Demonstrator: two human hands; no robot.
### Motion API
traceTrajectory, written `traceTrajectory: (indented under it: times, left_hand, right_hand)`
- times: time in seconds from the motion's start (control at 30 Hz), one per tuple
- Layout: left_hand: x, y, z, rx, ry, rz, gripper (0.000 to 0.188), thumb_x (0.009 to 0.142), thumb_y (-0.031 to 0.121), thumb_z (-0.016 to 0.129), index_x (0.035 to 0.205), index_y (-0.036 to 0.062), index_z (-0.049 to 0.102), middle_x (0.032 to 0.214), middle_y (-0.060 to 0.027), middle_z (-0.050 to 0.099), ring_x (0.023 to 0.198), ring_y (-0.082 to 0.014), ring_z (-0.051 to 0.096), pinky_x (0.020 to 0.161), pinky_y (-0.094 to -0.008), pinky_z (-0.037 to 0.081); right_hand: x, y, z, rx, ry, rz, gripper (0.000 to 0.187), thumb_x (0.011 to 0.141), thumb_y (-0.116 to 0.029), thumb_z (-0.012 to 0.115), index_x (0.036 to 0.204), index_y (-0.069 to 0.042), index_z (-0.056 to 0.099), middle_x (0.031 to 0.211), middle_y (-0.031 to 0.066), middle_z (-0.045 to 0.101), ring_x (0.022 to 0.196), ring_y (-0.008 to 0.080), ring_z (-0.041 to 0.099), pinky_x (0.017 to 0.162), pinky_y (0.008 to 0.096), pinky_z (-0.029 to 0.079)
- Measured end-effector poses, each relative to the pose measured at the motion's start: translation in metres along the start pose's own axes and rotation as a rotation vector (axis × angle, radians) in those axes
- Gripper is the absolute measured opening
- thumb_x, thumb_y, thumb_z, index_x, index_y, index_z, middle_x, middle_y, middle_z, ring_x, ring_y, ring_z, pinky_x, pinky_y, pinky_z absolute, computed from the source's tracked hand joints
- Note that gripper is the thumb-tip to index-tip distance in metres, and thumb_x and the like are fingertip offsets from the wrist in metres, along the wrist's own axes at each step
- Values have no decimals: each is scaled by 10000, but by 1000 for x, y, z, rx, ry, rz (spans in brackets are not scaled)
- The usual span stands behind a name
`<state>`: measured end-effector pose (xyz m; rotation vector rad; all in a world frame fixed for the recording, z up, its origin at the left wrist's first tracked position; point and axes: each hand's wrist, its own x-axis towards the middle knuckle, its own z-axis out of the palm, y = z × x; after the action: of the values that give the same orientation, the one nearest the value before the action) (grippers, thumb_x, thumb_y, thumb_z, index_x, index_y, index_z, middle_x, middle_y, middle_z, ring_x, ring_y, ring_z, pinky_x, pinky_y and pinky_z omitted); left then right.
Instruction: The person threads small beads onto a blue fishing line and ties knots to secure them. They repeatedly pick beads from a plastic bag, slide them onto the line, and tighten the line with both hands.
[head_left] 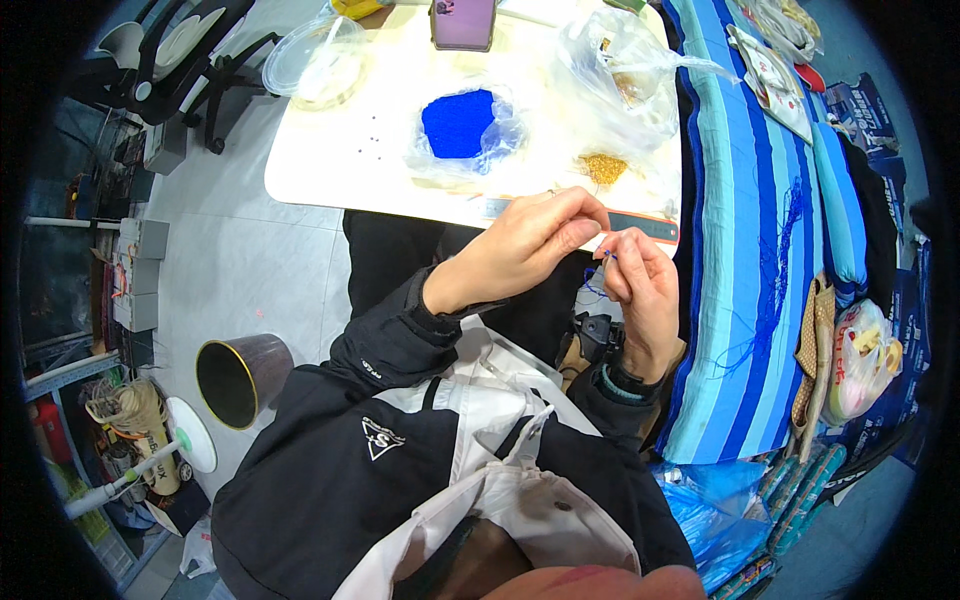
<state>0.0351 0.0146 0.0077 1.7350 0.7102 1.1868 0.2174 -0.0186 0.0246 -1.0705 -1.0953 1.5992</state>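
Both my hands meet just in front of the white table's near edge. My left hand (540,240) is closed in a pinch, thumb against index finger; what lies between the tips is too small to make out. Close beside it, my right hand (642,285) pinches a thin blue thread (594,288), which dangles in a loop below the fingers. Beyond the hands, a heap of fine blue beads (458,125) rests on clear plastic. A smaller patch of gold beads (604,168) lies further right. Partly behind my fingers is a ruler (645,226) along the table edge.
On the white table (320,165) are a purple phone (463,24), a clear plastic bag (625,85) and a clear round lid (318,62). Blue strands (775,275) lie over a striped cushion (715,300) at right. A dark bin (240,378) stands on the floor at left.
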Motion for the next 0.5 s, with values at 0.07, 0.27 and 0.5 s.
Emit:
traceTrajectory:
  times: [0.07, 0.27, 0.5]
  left_hand:
    - [0, 0, -4, 18, -34, 40, 151, 929, 108, 546, 999, -13, 604, 860, -91, 602, 739, -199, 571, 694, -292, 451]
    - [0, 0, -4, 101, -46, 70, 101, 851, 54, 657, 936, 6, 628, 837, -72, 590, 706, -174, 549, 625, -272, 437]
    - [1, -5, 2, 150, 17, 167, 123, 795, 39, 711, 892, 10, 642, 827, -80, 592, 725, -195, 577, 628, -284, 456]
  right_hand:
    - [0, 2, -2, -6, -17, -14, 160, 981, -146, 538, 925, -4, 584, 658, -60, 454, 529, 7, 312, 483, 189, 217]
    - [0, 4, -3, 67, 2, -4, 114, 968, -121, 558, 947, -10, 575, 792, -25, 566, 561, 18, 358, 509, 183, 260]
    - [0, 3, -1, -8, 25, -36, 121, 973, -122, 553, 933, -10, 569, 799, -4, 580, 579, 33, 426, 520, 175, 321]
